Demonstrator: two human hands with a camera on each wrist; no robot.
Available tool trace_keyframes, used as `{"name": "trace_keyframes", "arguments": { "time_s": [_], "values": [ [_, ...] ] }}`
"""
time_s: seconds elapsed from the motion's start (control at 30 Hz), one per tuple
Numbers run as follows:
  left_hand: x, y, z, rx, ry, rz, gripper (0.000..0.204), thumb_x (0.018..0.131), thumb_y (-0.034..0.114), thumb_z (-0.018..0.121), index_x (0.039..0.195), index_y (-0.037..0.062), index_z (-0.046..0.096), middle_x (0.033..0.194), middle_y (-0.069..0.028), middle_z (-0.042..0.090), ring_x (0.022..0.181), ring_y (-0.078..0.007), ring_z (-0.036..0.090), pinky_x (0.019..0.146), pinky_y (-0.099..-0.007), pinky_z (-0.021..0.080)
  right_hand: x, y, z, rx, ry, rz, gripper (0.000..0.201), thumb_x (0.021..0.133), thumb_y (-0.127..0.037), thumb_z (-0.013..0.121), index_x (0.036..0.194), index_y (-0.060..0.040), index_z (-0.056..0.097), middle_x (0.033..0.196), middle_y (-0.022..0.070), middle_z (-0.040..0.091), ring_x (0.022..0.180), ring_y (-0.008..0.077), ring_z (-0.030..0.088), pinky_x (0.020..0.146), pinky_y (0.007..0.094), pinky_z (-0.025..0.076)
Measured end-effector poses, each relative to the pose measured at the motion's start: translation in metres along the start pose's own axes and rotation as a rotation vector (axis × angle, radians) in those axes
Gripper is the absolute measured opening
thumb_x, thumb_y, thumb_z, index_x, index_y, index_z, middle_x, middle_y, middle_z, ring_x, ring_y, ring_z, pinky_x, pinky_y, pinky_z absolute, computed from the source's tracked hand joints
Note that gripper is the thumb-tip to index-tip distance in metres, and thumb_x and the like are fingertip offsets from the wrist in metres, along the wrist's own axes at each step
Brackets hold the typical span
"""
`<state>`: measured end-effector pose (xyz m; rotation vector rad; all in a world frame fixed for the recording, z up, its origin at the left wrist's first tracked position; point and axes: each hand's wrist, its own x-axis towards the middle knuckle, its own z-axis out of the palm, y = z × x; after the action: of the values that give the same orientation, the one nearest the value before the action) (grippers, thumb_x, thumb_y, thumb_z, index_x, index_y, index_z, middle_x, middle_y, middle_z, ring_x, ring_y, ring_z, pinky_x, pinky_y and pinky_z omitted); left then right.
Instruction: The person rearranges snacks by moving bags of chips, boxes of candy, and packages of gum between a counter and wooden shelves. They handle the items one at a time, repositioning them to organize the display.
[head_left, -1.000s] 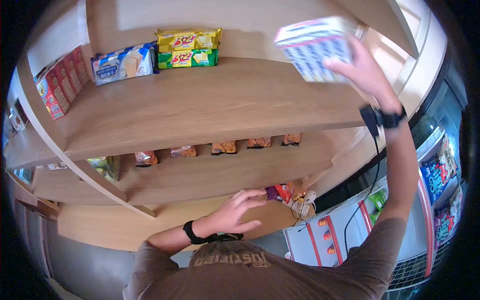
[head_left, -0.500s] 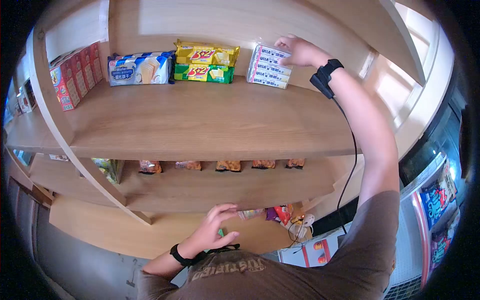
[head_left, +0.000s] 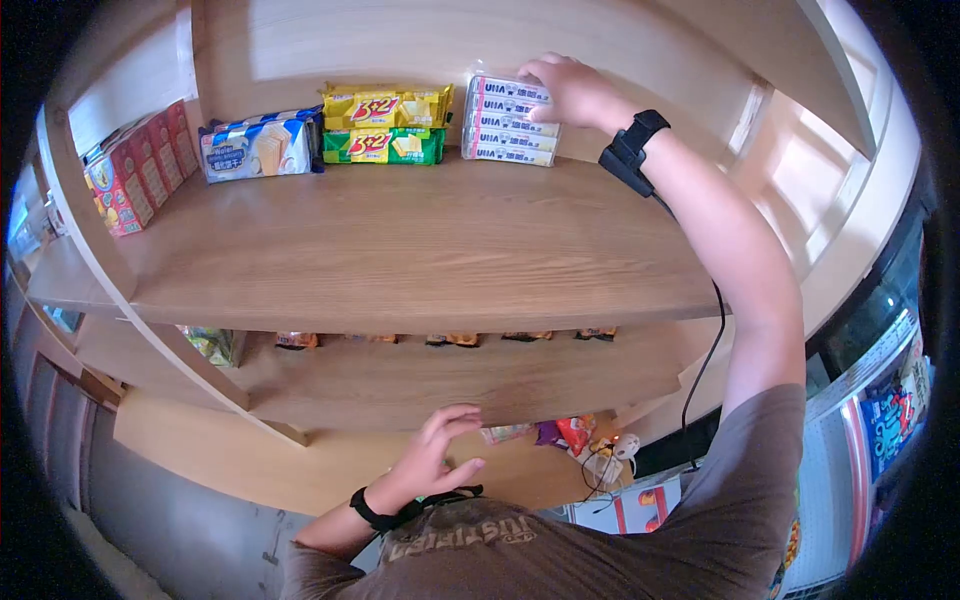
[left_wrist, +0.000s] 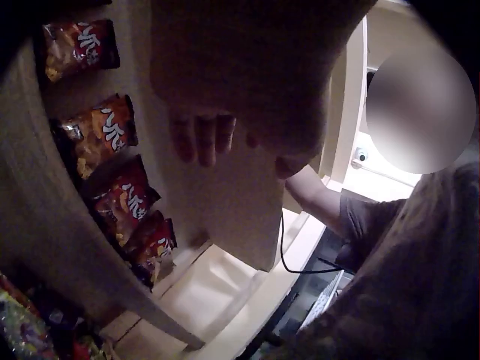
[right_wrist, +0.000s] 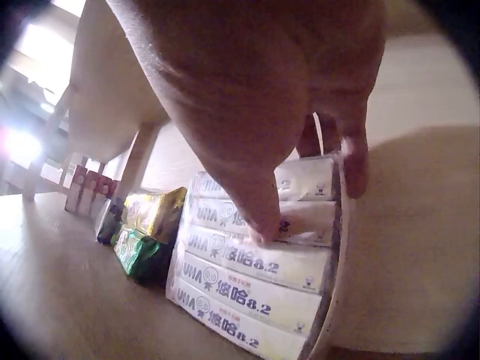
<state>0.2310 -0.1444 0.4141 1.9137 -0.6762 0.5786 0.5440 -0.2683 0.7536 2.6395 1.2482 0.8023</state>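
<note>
On the upper shelf [head_left: 430,240], my right hand [head_left: 576,92] grips a clear-wrapped pack of UHA candy [head_left: 508,135], a white stack of several bars with blue lettering. In the right wrist view its thumb presses the front of the candy pack [right_wrist: 247,289], while the fingers reach over the top and far side. The pack stands upright near the back wall, just right of yellow [head_left: 388,106] and green [head_left: 385,146] 3+2 biscuit packs lying one on the other. My left hand [head_left: 425,462] holds nothing, fingers loosely bent, in front of the lower shelf.
A blue wafer biscuit pack [head_left: 262,147] and red boxes [head_left: 140,170] stand farther left on the upper shelf. Several snack bags [left_wrist: 97,136] line the shelf below. An upright divider [head_left: 95,230] bounds the left side. A black cable [head_left: 705,370] hangs from the right wrist.
My right hand has carried the UHA candy pack from the right, in the air, left and down onto the upper shelf beside the biscuits. The left hand has shifted slightly.
</note>
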Motion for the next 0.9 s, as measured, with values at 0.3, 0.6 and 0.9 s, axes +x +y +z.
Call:
{"name": "trace_keyframes", "arguments": {
  "time_s": [0.3,0.6,0.9],
  "values": [
    [0.001,0.015,0.019,0.061,-0.005,-0.04,0.047,0.079,0.021,0.068,0.117,0.0043,0.046,0.121,-0.0192,0.049,0.111,-0.0356,0.05,0.092,-0.0412,0.042,-0.002,0.002,0.009,0.058,0.07,-0.032,0.051,0.072,-0.018,0.072,0.118,-0.0085,0.052,0.116,0.0133,0.054,0.11,0.0295,0.051,0.094,0.0366,0.042],
    [-0.03,0.023,0.036,0.064,-0.046,-0.186,0.038,0.08,0.02,0.066,0.112,0.0057,0.051,0.109,-0.0142,0.056,0.102,-0.0313,0.055,0.086,-0.0399,0.045,-0.057,-0.011,-0.038,0.123,0.132,-0.213,0.054,0.08,-0.026,0.063,0.127,-0.0037,0.045,0.125,0.0192,0.049,0.118,0.0323,0.045,0.101,0.0378,0.036],
    [-0.133,-0.058,0.062,0.029,-0.558,-0.592,0.037,0.08,0.031,0.063,0.109,0.0074,0.058,0.107,-0.0166,0.061,0.097,-0.0333,0.059,0.086,-0.0402,0.047,-0.23,-0.093,-0.058,0.638,-0.012,-0.222,0.043,0.083,-0.018,0.061,0.123,-0.0046,0.05,0.125,0.0117,0.051,0.119,0.0217,0.046,0.102,0.0344,0.032]
  ]
}}
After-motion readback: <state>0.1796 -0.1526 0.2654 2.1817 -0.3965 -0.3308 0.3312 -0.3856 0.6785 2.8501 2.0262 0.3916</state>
